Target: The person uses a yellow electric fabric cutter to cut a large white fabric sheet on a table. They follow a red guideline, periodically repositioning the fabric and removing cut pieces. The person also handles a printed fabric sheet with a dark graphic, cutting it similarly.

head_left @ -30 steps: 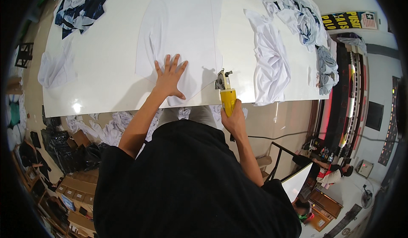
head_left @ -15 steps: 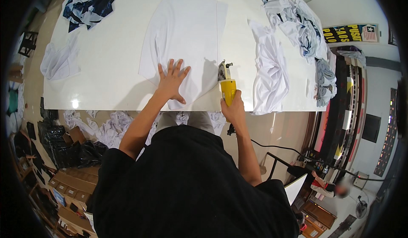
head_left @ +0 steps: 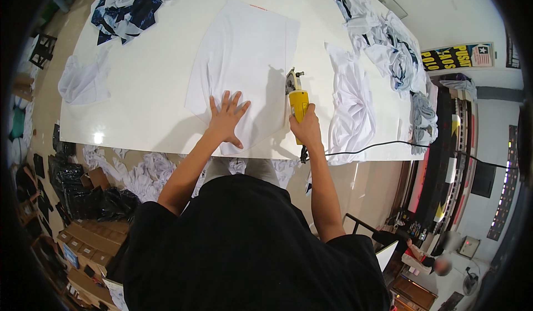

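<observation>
A white fabric piece with a thin printed outline [head_left: 244, 50] lies on the white table [head_left: 141, 83]. My left hand [head_left: 227, 121] presses on its lower part, fingers spread. My right hand [head_left: 304, 123] grips a yellow electric rotary cutter [head_left: 298, 101], whose metal blade head [head_left: 291, 81] is at the fabric's right edge, partway up. A black cord [head_left: 366, 148] trails from the cutter to the right. Crumpled white fabric [head_left: 351, 100] lies just to the right of the cutter.
Fabric heaps [head_left: 125, 11] [head_left: 400, 56] sit at the table's back corners. Scraps [head_left: 149, 175] cover floor below the table, near black bags [head_left: 78, 191] and cardboard boxes [head_left: 86, 244]. Another person [head_left: 423, 262] is at lower right, beside large rolling machinery [head_left: 436, 172].
My right hand has moved the cutter up along the fabric's right edge. The cord now crosses the table's edge. The table and my left hand appear lower in the picture.
</observation>
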A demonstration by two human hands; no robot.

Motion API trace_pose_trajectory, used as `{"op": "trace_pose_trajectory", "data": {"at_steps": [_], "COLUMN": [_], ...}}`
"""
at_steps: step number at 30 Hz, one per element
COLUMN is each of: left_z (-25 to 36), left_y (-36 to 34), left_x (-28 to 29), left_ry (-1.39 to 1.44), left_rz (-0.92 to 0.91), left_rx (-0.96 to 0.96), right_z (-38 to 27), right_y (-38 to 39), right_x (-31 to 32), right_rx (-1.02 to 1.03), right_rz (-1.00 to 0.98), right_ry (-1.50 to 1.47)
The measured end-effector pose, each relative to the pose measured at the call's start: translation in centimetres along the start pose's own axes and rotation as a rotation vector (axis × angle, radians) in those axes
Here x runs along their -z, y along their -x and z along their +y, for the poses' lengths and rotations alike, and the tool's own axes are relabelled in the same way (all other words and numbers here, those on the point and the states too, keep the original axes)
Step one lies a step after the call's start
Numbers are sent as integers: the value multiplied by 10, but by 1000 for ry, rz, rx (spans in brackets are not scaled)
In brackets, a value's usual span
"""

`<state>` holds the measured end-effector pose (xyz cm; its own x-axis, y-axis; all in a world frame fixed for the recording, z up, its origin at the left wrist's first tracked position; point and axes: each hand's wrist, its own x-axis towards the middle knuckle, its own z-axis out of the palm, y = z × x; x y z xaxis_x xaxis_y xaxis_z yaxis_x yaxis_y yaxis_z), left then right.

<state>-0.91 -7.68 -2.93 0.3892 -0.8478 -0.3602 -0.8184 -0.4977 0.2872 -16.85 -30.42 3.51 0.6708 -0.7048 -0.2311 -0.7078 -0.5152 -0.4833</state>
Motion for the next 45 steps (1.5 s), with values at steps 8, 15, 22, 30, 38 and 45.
{"op": "trace_pose_trajectory", "data": {"at_steps": [8, 15, 22, 30, 38, 45], "left_z": [0, -1, 3, 4, 1, 0], "left_y": [1, 3, 4, 5, 5, 5], "left_x": [-1, 1, 6, 9, 3, -4], "left_ry": [-2, 31, 53, 77, 94, 129], "left_rz": [22, 49, 34, 29, 32, 103], "left_rx": [-13, -30, -13, -6, -21, -42], "right_z": [-15, -27, -43, -49, -63, -74], "right_y": [-55, -110, -161, -211, -245, -255], "right_x": [7, 7, 9, 7, 10, 8], "right_rx": [7, 33, 32, 63, 65, 12], "right_rz": [-15, 2, 14, 42, 30, 41], "right_ry": [14, 19, 43, 24, -2, 25]}}
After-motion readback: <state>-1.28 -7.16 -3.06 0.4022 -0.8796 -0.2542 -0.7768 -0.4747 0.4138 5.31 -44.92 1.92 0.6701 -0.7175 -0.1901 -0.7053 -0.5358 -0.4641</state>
